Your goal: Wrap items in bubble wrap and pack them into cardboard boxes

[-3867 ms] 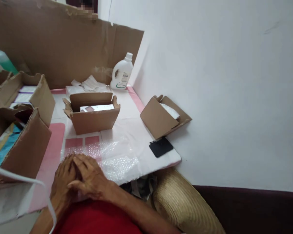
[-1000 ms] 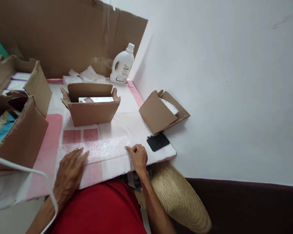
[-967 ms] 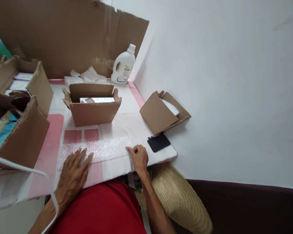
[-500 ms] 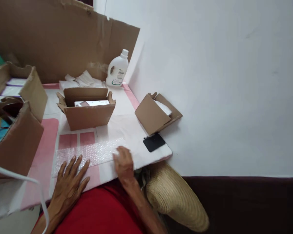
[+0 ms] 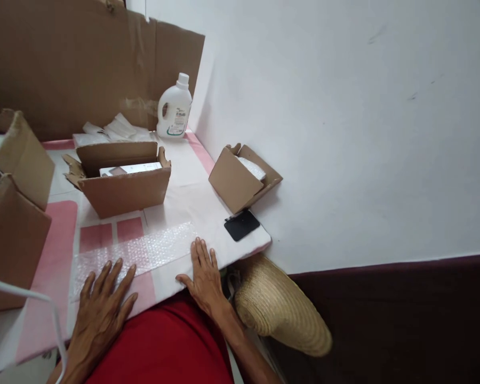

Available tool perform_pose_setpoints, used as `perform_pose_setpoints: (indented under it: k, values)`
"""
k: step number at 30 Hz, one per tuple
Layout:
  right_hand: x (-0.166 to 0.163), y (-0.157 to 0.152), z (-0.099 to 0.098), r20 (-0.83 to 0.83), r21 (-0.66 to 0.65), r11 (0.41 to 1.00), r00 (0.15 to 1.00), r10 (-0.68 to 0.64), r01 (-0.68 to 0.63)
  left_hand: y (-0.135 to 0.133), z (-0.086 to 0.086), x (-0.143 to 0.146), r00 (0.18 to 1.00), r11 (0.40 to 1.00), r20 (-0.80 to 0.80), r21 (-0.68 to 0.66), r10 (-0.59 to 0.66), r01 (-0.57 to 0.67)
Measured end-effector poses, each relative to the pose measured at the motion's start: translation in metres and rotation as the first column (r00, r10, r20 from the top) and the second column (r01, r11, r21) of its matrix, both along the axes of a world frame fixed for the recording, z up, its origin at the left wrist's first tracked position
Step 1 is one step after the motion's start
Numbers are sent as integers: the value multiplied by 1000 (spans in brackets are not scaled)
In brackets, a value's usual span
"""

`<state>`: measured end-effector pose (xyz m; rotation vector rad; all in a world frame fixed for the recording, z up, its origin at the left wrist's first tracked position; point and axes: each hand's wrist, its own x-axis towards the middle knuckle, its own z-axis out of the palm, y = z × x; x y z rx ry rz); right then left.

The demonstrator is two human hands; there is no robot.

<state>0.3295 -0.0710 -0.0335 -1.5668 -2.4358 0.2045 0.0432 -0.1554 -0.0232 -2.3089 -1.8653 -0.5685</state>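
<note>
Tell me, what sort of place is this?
Likely a makeshift work corner indoors, possibly in a home: bubble wrap lies on a pink-and-white table, an open cardboard box stands beyond it, and a tall cardboard panel rises at the back.

a cloth-covered table (image 5: 188, 192), pink and white, carries a flat strip of bubble wrap (image 5: 164, 246) near its near edge. on its far side stands an open cardboard carton (image 5: 126, 192); rough-edged cartons (image 5: 12, 250) fill the left. white packets (image 5: 120, 128) and a handled white jug (image 5: 175, 113) sit far back, a tilted cardboard box (image 5: 234, 181) and a flat black object (image 5: 242, 225) right.
</note>
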Motion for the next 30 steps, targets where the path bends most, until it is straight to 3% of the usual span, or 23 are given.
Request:
perform_pose_setpoints:
  k: [5,10,13,16,22,30]
  values:
    - [-5,-2,1,-44,29,1000,999,9,-8,1,0,0,999,999,-40,41,6,-4]
    - [-11,-3,9,-179,145,989,984,20,7,2,-1,-5,998,995,-51,98,-23,28]
    - [-11,15,15,-330,134,981,939,-93,144,0,-2,-12,997,993,-56,100,-55,60]
    - [-4,51,21,-437,-13,965,867,-241,262,-2,0,-18,994,992,-65,84,-85,90]
    - [2,111,30,-433,-166,984,892,-128,61,-1,6,-19,991,991,-79,74,-105,111]
    - [0,122,37,-406,-246,969,909,-94,-9,-2,9,-16,993,993,-91,79,-80,87]
